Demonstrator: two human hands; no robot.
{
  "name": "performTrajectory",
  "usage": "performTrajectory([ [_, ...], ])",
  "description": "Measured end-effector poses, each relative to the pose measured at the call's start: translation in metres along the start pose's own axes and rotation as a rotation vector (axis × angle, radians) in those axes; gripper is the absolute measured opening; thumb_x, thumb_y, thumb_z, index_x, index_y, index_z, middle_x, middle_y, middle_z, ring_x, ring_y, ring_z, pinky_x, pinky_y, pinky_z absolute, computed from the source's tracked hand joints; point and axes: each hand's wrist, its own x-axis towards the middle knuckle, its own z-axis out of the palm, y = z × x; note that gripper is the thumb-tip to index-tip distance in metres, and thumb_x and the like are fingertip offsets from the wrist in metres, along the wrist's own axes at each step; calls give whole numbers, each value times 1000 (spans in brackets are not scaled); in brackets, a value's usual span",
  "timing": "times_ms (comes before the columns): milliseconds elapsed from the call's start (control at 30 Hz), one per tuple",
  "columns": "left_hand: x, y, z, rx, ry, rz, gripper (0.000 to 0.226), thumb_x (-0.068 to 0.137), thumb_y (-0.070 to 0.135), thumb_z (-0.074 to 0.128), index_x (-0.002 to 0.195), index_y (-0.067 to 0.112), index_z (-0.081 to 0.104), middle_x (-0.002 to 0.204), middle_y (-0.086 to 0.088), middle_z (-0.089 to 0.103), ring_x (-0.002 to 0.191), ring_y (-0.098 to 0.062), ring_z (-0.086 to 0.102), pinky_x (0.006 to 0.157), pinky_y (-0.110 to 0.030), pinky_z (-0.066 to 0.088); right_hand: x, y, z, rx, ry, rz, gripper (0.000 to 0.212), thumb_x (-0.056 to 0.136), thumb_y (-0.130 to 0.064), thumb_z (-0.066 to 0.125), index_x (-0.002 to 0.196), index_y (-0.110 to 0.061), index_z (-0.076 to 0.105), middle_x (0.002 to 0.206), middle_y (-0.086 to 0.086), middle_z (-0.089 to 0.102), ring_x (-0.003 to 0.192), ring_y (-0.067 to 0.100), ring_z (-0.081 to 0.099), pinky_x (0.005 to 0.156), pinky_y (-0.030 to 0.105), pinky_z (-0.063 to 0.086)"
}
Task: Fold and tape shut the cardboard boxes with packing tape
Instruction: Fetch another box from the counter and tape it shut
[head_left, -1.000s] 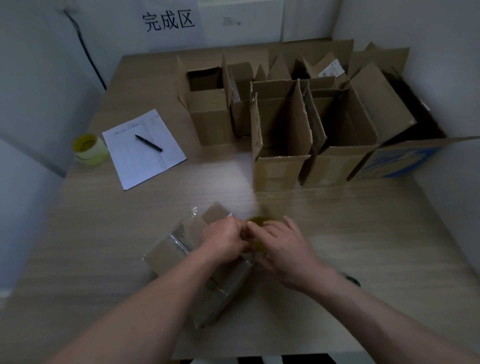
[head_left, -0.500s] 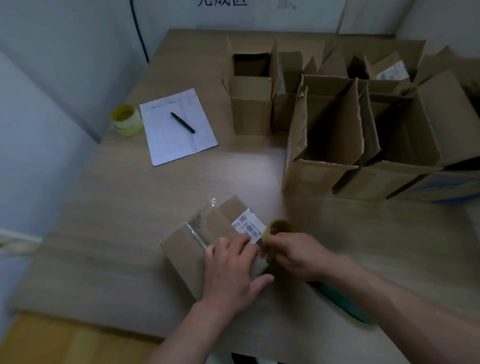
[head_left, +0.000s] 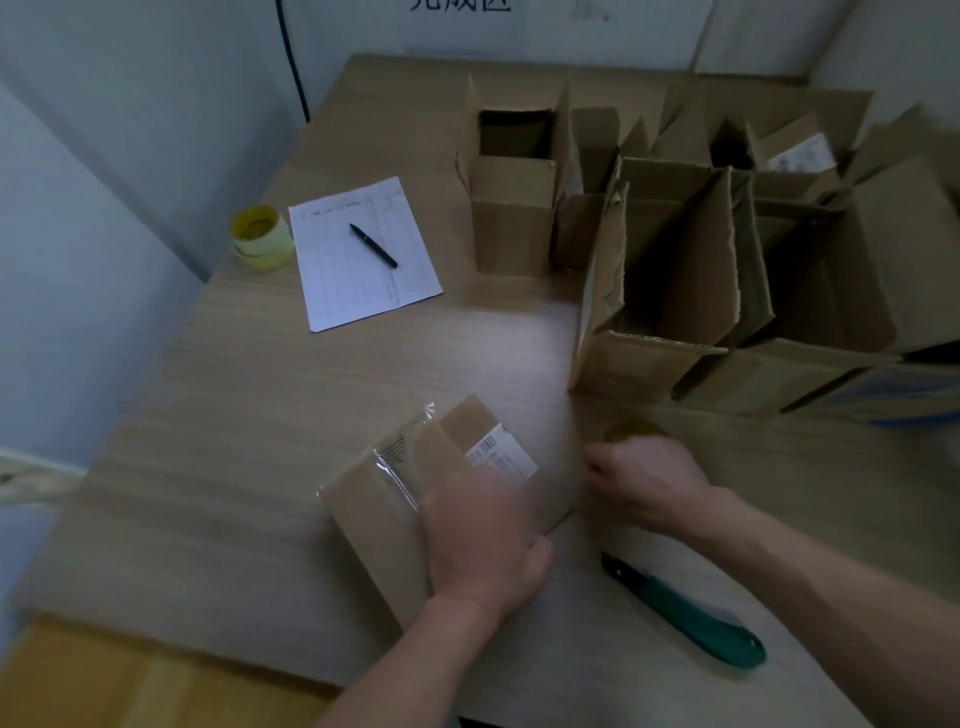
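Observation:
A closed, flat cardboard box (head_left: 384, 514) with a white barcode label and a strip of clear tape lies on the table's near middle. My left hand (head_left: 485, 540) presses flat on its right half, blurred by motion. To the right, off the box, my right hand (head_left: 644, 480) grips a roll of packing tape (head_left: 635, 430), of which only the yellowish top rim shows above the fingers. The hands are apart, with a faint sheen of clear tape between them.
A teal-handled utility knife (head_left: 685, 618) lies near my right forearm. Several open cardboard boxes (head_left: 660, 291) stand at the back right. A paper sheet (head_left: 363, 254) with a black pen (head_left: 373, 246) and a spare yellow tape roll (head_left: 260, 236) sit at the left.
My right hand has moved right with the tape roll, away from the box. My left hand has slid onto the box's right half. The knife has come into full view.

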Motion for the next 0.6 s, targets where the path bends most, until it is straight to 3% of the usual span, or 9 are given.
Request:
performTrajectory([
  [167, 3, 10, 2, -11, -10, -69, 26, 54, 45, 54, 67, 23, 58, 83, 1, 55, 80, -28, 48, 74, -40, 36, -39, -19, 5, 191, 385, -105, 20, 90, -27, 68, 76, -13, 63, 76, 4, 55, 55, 24, 53, 45, 36, 45],
  [267, 3, 9, 5, -13, 10, -62, 24, 55, 44, 52, 66, 23, 57, 82, 1, 55, 80, -28, 47, 73, -39, 35, -57, -25, 11, 318, 514, -62, 18, 83, -19, 76, 73, -9, 65, 71, 7, 56, 53, 28, 54, 43, 36, 45],
  [433, 2, 9, 6, -24, 31, -56, 25, 56, 43, 47, 65, 23, 56, 80, 0, 55, 80, -28, 47, 72, -38, 33, -70, -28, 17, 401, 573, 20, 15, 77, -12, 79, 72, -10, 65, 68, 5, 59, 56, 26, 57, 47, 37, 48],
  [600, 2, 7, 6, -32, 32, -55, 26, 56, 43, 44, 65, 22, 57, 80, -1, 55, 80, -29, 48, 73, -39, 35, -75, -20, 16, 325, 562, 157, 25, 73, -18, 79, 68, -22, 56, 62, -5, 56, 52, 16, 54, 46, 25, 40],
])
